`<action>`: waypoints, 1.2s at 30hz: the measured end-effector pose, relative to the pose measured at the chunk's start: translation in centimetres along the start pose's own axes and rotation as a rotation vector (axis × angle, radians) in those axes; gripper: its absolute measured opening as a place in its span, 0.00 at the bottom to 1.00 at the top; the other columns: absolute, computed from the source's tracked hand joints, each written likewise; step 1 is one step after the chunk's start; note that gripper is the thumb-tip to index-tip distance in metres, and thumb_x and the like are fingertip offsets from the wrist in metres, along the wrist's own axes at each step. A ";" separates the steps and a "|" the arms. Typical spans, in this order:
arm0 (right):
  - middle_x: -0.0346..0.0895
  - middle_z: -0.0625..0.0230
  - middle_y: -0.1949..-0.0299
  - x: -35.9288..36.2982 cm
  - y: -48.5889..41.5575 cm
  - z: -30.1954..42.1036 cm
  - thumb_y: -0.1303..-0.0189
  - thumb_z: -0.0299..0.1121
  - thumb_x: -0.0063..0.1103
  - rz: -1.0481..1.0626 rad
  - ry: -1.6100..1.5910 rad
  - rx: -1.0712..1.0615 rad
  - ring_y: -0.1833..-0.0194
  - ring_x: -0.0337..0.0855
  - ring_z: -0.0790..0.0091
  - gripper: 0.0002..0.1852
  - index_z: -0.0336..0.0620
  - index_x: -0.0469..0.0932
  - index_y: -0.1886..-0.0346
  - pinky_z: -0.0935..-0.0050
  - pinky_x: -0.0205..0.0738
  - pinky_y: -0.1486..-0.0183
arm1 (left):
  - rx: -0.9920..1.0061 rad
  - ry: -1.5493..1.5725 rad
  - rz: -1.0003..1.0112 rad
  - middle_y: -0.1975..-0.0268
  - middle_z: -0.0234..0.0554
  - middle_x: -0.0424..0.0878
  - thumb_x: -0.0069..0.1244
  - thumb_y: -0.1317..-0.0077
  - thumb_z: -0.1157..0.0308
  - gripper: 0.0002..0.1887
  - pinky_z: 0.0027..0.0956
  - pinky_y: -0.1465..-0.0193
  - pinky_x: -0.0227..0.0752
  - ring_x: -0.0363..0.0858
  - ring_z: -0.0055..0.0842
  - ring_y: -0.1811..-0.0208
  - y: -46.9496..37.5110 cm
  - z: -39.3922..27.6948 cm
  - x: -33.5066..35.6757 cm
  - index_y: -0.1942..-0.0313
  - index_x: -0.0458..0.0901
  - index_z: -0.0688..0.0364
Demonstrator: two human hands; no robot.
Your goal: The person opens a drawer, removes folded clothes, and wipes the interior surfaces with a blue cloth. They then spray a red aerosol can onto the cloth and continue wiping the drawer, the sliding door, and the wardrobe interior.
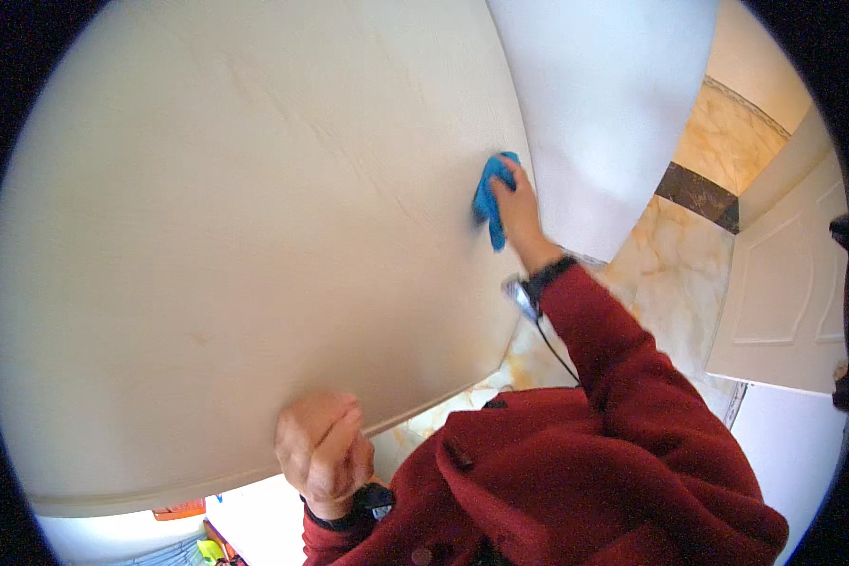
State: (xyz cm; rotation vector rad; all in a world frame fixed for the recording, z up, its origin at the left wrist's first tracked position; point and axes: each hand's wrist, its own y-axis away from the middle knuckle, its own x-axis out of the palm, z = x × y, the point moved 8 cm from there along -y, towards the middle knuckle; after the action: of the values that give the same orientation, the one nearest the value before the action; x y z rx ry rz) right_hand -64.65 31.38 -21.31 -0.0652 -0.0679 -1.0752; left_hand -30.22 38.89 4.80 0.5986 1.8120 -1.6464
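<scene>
My right hand [520,212] grips a bunched blue cloth [492,194], pressed on or just over a broad cream surface [255,226], close to its right edge. That surface looks like a tabletop or panel and carries faint scuff lines. At its near edge, my left hand [325,442] is curled into a loose fist, with nothing visible in it. Whether that hand touches the surface I cannot tell. Both arms are in dark red sleeves with black bands at the wrists. A small device with a cable [522,297] hangs by my right wrist.
A white wall [608,106] borders the surface on the right. Marble-patterned floor tiles [686,269] show beyond, with a dark strip [700,194] and a white panelled door [785,304]. At lower left lie an orange object [179,509] and a yellow-green item [211,551].
</scene>
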 end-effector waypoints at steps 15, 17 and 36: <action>0.77 0.64 0.57 6.5 19.5 27.7 0.42 0.38 0.60 0.373 0.045 -1.436 0.53 0.75 0.59 0.12 0.54 0.79 0.55 0.55 0.70 0.48 | -0.027 -0.151 -0.150 0.54 0.54 0.79 0.53 0.39 0.70 0.11 0.45 0.52 0.74 0.78 0.44 0.54 0.8 0.1 -1.9 0.57 0.76 0.60; 0.77 0.69 0.57 7.3 23.3 27.9 0.42 0.41 0.56 0.429 -0.007 -1.698 0.52 0.74 0.64 0.13 0.57 0.79 0.54 0.54 0.68 0.47 | 0.057 -0.313 -0.400 0.49 0.51 0.73 0.50 0.34 0.57 0.14 0.46 0.52 0.73 0.75 0.43 0.52 1.5 -0.6 -4.0 0.55 0.76 0.55; 0.77 0.74 0.50 8.9 25.9 23.4 0.46 0.42 0.58 0.867 0.038 -1.781 0.49 0.75 0.63 0.17 0.64 0.80 0.51 0.55 0.68 0.44 | 0.152 -0.398 -0.814 0.49 0.34 0.71 0.55 0.40 0.60 0.06 0.37 0.53 0.70 0.72 0.36 0.49 1.7 -1.2 -5.2 0.62 0.79 0.39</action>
State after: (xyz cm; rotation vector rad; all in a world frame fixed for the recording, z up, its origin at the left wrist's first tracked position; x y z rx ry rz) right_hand -38.18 37.85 2.22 -1.5210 0.8966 0.0194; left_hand -25.52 40.61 7.33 -0.4708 1.7239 -2.2221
